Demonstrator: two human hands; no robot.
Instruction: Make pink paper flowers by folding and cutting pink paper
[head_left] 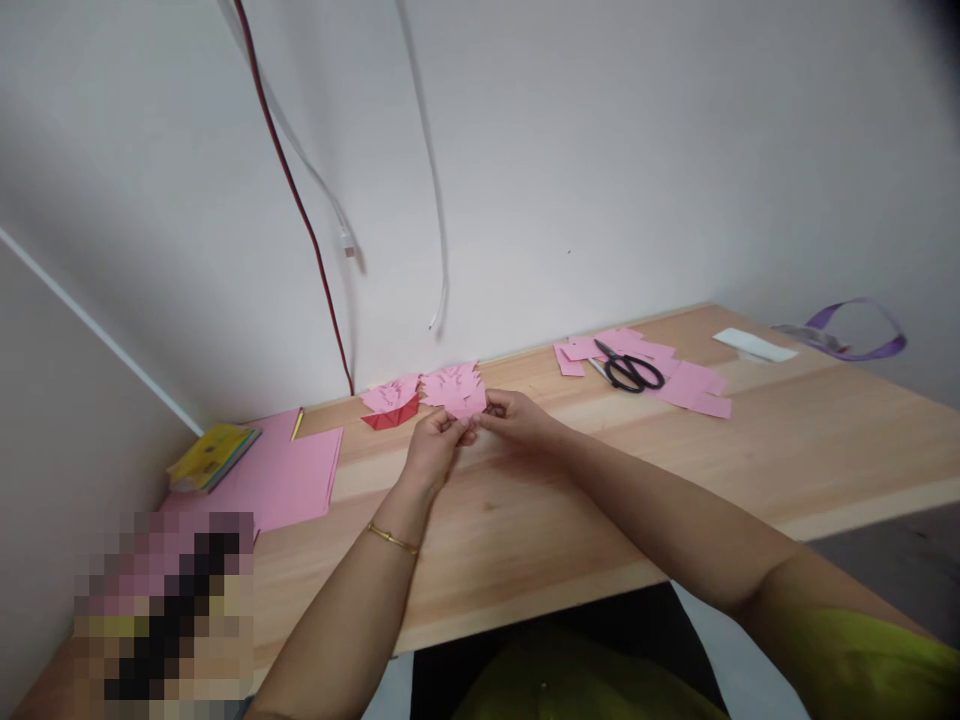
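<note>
The left hand [433, 447] and the right hand [516, 418] are both nearly closed, fingertips pinching a small pink paper piece [466, 404] between them, above the far part of the wooden tabletop [517, 510]. Just beyond it lie pink cut-paper shapes [452, 383] (their edges jagged), with a red folded paper [391, 413] beside them on the left. Over to the right, black-handled scissors [632, 372] rest on scattered pink paper pieces [686, 385], while larger pink sheets [289, 480] and a yellow packet [210, 455] sit at the left.
</note>
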